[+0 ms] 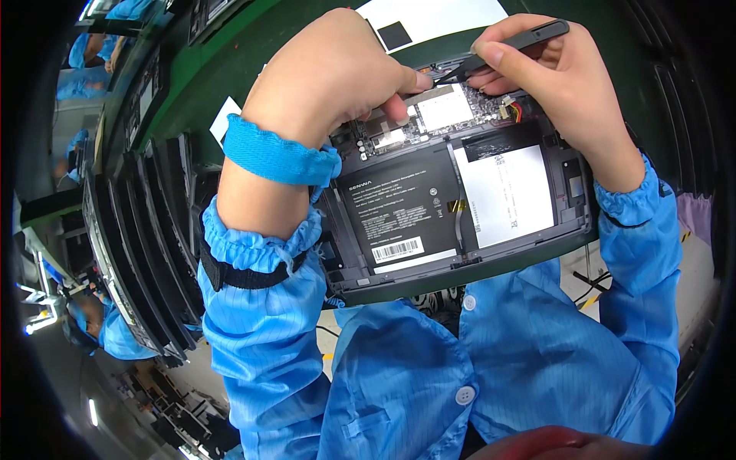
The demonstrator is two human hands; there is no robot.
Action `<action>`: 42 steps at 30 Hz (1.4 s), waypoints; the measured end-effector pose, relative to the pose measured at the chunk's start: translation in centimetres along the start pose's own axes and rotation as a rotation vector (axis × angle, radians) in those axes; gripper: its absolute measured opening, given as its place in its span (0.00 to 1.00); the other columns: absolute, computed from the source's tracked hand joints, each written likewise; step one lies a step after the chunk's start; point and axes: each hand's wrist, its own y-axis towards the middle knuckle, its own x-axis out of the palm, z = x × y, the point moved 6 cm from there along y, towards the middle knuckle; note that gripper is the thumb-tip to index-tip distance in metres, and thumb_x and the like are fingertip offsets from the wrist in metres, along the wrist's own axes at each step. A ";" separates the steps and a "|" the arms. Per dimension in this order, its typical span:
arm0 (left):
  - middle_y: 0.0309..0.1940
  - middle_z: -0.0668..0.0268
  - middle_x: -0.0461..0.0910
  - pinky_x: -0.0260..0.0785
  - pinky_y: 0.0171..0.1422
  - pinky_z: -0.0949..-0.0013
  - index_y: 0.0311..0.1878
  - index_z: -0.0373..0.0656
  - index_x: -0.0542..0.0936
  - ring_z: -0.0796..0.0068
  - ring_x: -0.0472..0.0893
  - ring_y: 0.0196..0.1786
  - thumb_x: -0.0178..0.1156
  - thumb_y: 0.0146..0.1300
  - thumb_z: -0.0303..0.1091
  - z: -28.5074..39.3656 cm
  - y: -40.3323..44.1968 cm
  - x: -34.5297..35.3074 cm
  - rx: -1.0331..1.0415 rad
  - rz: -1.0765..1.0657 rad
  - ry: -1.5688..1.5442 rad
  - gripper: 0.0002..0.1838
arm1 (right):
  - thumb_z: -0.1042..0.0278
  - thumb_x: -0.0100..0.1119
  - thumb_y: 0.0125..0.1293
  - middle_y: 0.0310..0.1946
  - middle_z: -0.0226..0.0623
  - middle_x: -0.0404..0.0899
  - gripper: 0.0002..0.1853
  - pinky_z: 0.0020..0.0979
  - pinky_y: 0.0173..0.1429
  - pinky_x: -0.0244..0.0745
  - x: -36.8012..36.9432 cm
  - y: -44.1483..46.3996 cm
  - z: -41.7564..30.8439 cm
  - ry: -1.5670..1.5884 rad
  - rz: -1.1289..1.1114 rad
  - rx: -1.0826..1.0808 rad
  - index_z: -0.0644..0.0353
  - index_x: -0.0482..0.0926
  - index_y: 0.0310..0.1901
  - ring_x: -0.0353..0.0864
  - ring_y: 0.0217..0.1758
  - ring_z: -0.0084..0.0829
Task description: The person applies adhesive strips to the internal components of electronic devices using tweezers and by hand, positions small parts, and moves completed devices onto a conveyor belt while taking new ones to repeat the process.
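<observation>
An opened tablet-like device (334, 230) lies in front of me with its circuit board, a dark labelled battery (399, 207) and a white-labelled battery (514, 195) exposed. My left hand (337, 77), in a blue wrist strap (272, 153), reaches over its upper left part. Two fingertips rest apart at the board's upper area, with nothing visible between them; the other fingers are hidden. My right hand (548, 77) is closed around black tweezers (529, 37). Their tips point left to the device's top edge, close to my left fingertip. What the tips touch is too small to tell.
White sheets (437, 19) lie behind the device on the green work surface (307, 15). A row of dark panels (142, 238) stands upright at the left. More dark panels line the right edge. Another person in blue (123, 330) is at the far left.
</observation>
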 end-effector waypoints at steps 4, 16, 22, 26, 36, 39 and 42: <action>0.10 0.67 0.76 0.56 0.17 0.76 0.18 0.38 0.82 0.82 0.69 0.12 0.75 0.53 0.49 -0.6 0.1 0.0 0.037 -0.029 -0.048 0.23 | 0.68 0.63 0.69 0.38 0.42 0.85 0.11 0.26 0.45 0.85 0.1 -0.1 0.0 0.008 0.003 -0.007 0.69 0.82 0.45 0.89 0.41 0.31; 0.09 0.64 0.75 0.63 0.18 0.71 0.16 0.36 0.81 0.76 0.73 0.12 0.75 0.52 0.51 -1.1 -0.7 0.1 0.080 0.006 -0.123 0.26 | 0.66 0.61 0.71 0.39 0.46 0.85 0.14 0.27 0.50 0.83 -1.5 -0.1 -0.4 0.247 0.250 -0.091 0.72 0.80 0.48 0.87 0.43 0.31; 0.18 0.59 0.81 0.70 0.31 0.70 0.28 0.34 0.83 0.73 0.80 0.23 0.68 0.60 0.40 -4.2 -9.1 -1.8 0.230 0.519 -0.316 0.16 | 0.67 0.60 0.71 0.40 0.47 0.84 0.14 0.27 0.50 0.83 -2.0 0.3 -0.6 0.397 0.208 0.085 0.70 0.80 0.49 0.88 0.44 0.34; 0.33 0.52 0.85 0.75 0.45 0.64 0.39 0.32 0.84 0.61 0.85 0.38 0.65 0.62 0.36 -12.8 -13.2 -2.3 0.076 0.739 -0.272 0.13 | 0.64 0.63 0.69 0.39 0.43 0.84 0.14 0.27 0.47 0.84 0.0 0.9 -5.5 0.232 0.065 0.039 0.68 0.80 0.48 0.88 0.44 0.32; 0.60 0.54 0.78 0.69 0.62 0.51 0.60 0.37 0.78 0.53 0.76 0.63 0.64 0.62 0.55 -17.6 -10.6 -0.4 -0.062 0.836 0.115 0.32 | 0.61 0.64 0.61 0.21 0.41 0.84 0.13 0.32 0.36 0.80 21.1 11.3 -5.4 -0.125 -0.162 -0.123 0.65 0.86 0.34 0.87 0.27 0.31; 0.63 0.60 0.76 0.65 0.60 0.51 0.60 0.39 0.77 0.60 0.72 0.66 0.68 0.58 0.56 -17.9 -10.2 0.2 -0.097 0.835 0.121 0.34 | 0.61 0.64 0.61 0.20 0.41 0.84 0.13 0.33 0.37 0.81 22.0 11.9 -4.8 -0.209 -0.148 -0.143 0.65 0.86 0.34 0.87 0.27 0.34; 0.63 0.61 0.75 0.65 0.59 0.51 0.59 0.40 0.78 0.60 0.72 0.65 0.70 0.54 0.57 -18.0 -10.3 0.1 -0.111 0.833 0.129 0.37 | 0.61 0.64 0.60 0.21 0.40 0.85 0.13 0.33 0.38 0.81 22.3 11.6 -4.5 -0.159 -0.150 -0.062 0.65 0.86 0.33 0.87 0.27 0.35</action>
